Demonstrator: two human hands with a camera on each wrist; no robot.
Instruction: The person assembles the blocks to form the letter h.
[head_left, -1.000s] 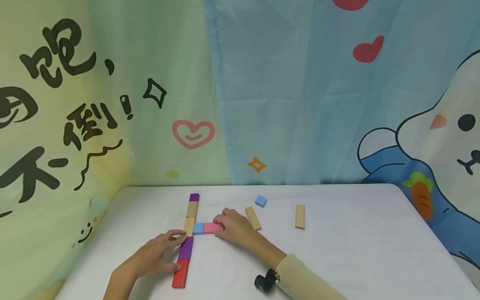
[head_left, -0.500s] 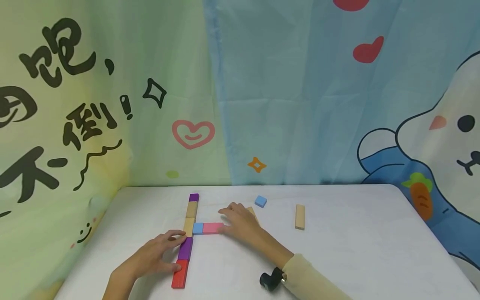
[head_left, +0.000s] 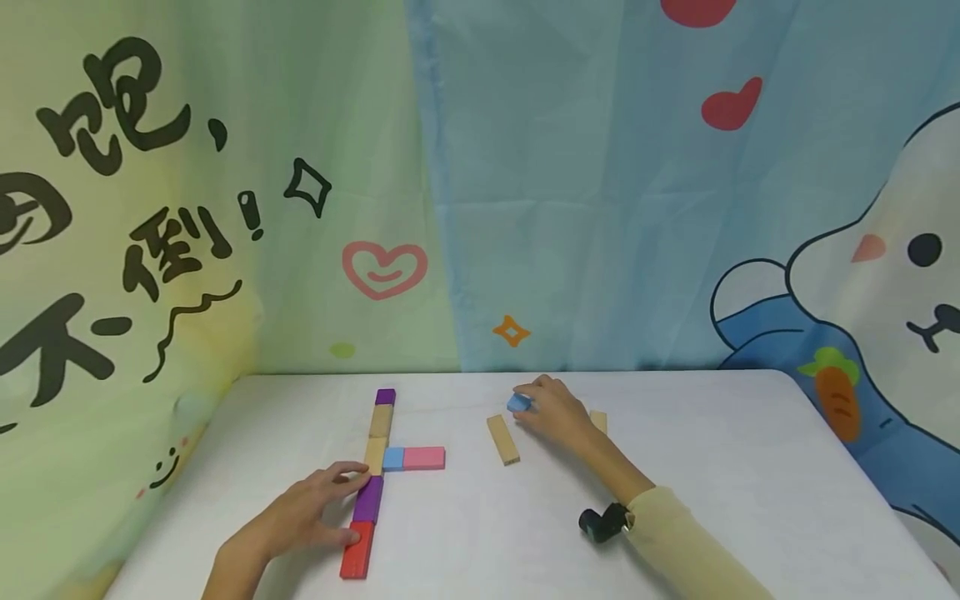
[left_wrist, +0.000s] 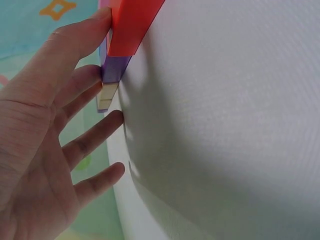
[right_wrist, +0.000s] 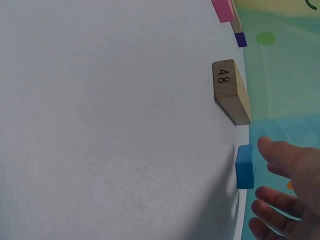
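Observation:
A row of blocks runs away from me on the left of the table: a red block [head_left: 357, 557], a purple block [head_left: 367, 500], two wooden blocks and a small purple block [head_left: 386, 397]. My left hand [head_left: 296, 515] rests beside this row, its thumb on the red block and a fingertip at the nearer wooden block [head_left: 377, 455]. A short blue block [head_left: 393, 459] and a pink block [head_left: 424, 457] branch to the right. Farther off, my right hand [head_left: 555, 414] reaches around a loose blue block [right_wrist: 244, 167], thumb and fingers spread on either side of it.
One loose wooden block [head_left: 503, 440], marked 48 in the right wrist view, lies between the branch and my right hand. Another wooden block [head_left: 598, 420] is partly covered by that hand. The table's far edge meets a printed curtain [head_left: 540, 208].
My right hand has let go of the pink block and moved right and away from me to the loose blue block. The left hand has stayed in place.

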